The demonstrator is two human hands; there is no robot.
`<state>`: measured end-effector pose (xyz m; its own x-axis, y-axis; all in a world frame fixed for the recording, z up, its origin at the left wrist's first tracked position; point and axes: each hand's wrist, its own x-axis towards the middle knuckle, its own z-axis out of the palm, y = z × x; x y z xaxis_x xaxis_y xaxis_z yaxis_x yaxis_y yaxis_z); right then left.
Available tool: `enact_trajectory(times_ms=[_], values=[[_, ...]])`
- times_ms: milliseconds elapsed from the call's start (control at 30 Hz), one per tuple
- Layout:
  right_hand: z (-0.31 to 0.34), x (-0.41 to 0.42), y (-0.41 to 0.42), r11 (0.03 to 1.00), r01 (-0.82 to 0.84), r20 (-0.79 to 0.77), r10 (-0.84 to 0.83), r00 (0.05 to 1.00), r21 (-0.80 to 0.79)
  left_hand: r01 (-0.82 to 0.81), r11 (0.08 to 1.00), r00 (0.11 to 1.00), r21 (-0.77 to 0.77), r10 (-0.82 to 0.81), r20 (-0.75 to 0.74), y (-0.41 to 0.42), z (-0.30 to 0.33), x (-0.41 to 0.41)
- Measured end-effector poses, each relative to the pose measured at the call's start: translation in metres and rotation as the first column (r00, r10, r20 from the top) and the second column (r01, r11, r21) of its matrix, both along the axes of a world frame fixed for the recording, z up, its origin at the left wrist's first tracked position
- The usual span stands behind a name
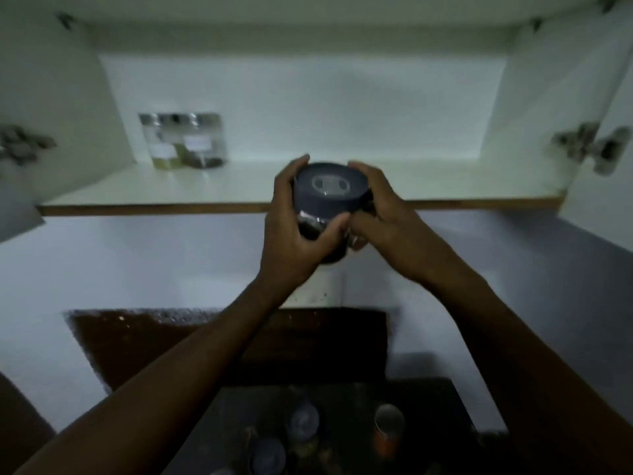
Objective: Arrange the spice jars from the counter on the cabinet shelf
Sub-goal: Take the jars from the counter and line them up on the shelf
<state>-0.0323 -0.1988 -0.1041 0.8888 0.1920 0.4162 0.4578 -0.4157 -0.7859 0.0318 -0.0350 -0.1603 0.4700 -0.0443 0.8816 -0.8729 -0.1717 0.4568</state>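
Note:
A clear jar with a dark blue lid (pixel 327 193) and dark contents hangs in front of the white shelf's (pixel 212 186) wooden front edge. My left hand (pixel 294 228) grips its left side, fingers curled over the lid rim and thumb across the glass. From the right, my right hand (pixel 380 214) grips the same jar. Two clear spice jars with shiny lids (pixel 186 140) stand side by side at the back left of the shelf. Down on the dark counter (pixel 428 406), several more jars (pixel 303 425) show dimly between my forearms.
Both cabinet doors stand open, with metal hinges at the left (pixel 24 145) and right (pixel 596 149). The shelf's middle and right are bare white board. A brown panel (pixel 137 341) lies below on the white wall. The scene is dim and slightly blurred.

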Motion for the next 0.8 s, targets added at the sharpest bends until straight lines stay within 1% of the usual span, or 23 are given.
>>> enact_trajectory(times_ms=[33, 67, 100, 167, 267, 300, 333, 367, 400, 433, 467, 500, 533, 567, 600, 633, 700, 733, 800], values=[[0.025, 0.012, 0.014, 1.0, -0.006, 0.061, 0.006, 0.998, 0.0, -0.037, 0.999, 0.998, -0.019, 0.038, 0.052, 0.013, 0.027, 0.012], [0.043, 0.027, 0.026, 1.0, -0.007, 0.106, 0.007, 0.994, 0.001, -0.084, 0.996, 0.994, -0.021, 0.085, 0.061, 0.025, 0.049, 0.024], [0.059, 0.045, 0.038, 1.0, -0.007, 0.134, 0.005, 0.991, 0.015, -0.11, 0.994, 0.993, -0.02, 0.111, 0.05, 0.035, 0.069, 0.037], [0.082, 0.087, 0.065, 1.0, 0.001, 0.136, -0.005, 0.991, 0.029, -0.177, 0.984, 0.984, -0.001, 0.177, -0.003, 0.058, 0.097, 0.061], [0.095, 0.147, 0.107, 0.999, 0.024, 0.005, -0.024, 1.0, 0.04, -0.289, 0.95, 0.942, 0.114, 0.304, -0.142, 0.092, 0.106, 0.104], [0.096, 0.163, 0.12, 0.999, 0.033, -0.046, -0.032, 0.998, 0.023, -0.324, 0.935, 0.916, 0.141, 0.348, -0.202, 0.102, 0.104, 0.117], [0.095, 0.178, 0.13, 0.999, 0.048, -0.086, -0.049, 0.995, -0.007, -0.326, 0.934, 0.893, 0.147, 0.355, -0.277, 0.109, 0.101, 0.123], [0.094, 0.19, 0.141, 0.997, 0.06, -0.104, -0.065, 0.992, -0.048, -0.296, 0.952, 0.891, 0.079, 0.305, -0.336, 0.114, 0.098, 0.13], [0.094, 0.2, 0.149, 0.993, 0.074, -0.116, -0.085, 0.99, -0.092, -0.242, 0.97, 0.872, 0.008, 0.221, -0.437, 0.117, 0.097, 0.133], [0.096, 0.21, 0.16, 0.985, 0.085, -0.111, -0.102, 0.989, -0.147, -0.153, 0.986, 0.843, -0.071, 0.093, -0.529, 0.122, 0.095, 0.14], [0.098, 0.22, 0.168, 0.973, 0.104, -0.108, -0.129, 0.986, -0.206, -0.092, 0.989, 0.812, -0.118, 0.005, -0.584, 0.126, 0.094, 0.144], [0.102, 0.229, 0.175, 0.954, 0.132, -0.093, -0.162, 0.982, -0.27, -0.104, 0.99, 0.791, -0.099, 0.022, -0.611, 0.126, 0.093, 0.148], [0.107, 0.237, 0.179, 0.926, 0.161, -0.067, -0.195, 0.979, -0.342, -0.154, 0.988, 0.778, 0.002, 0.122, -0.616, 0.128, 0.094, 0.152], [0.11, 0.246, 0.184, 0.889, 0.184, -0.029, -0.215, 0.976, -0.419, -0.23, 0.969, 0.793, 0.085, 0.238, -0.561, 0.134, 0.092, 0.155], [0.114, 0.254, 0.187, 0.846, 0.205, 0.015, -0.227, 0.974, -0.491, -0.246, 0.96, 0.803, 0.136, 0.28, -0.527, 0.139, 0.09, 0.16], [0.117, 0.26, 0.189, 0.802, 0.229, 0.058, -0.237, 0.97, -0.552, -0.251, 0.956, 0.803, 0.154, 0.294, -0.519, 0.143, 0.086, 0.167], [0.123, 0.273, 0.188, 0.727, 0.263, 0.112, -0.251, 0.962, -0.634, -0.238, 0.952, 0.772, 0.193, 0.306, -0.557, 0.147, 0.086, 0.17], [0.126, 0.279, 0.187, 0.711, 0.26, 0.111, -0.25, 0.962, -0.653, -0.242, 0.944, 0.756, 0.224, 0.328, -0.566, 0.148, 0.084, 0.173], [0.132, 0.291, 0.183, 0.736, 0.196, 0.043, -0.221, 0.974, -0.648, -0.253, 0.928, 0.705, 0.275, 0.372, -0.605, 0.15, 0.083, 0.176]])
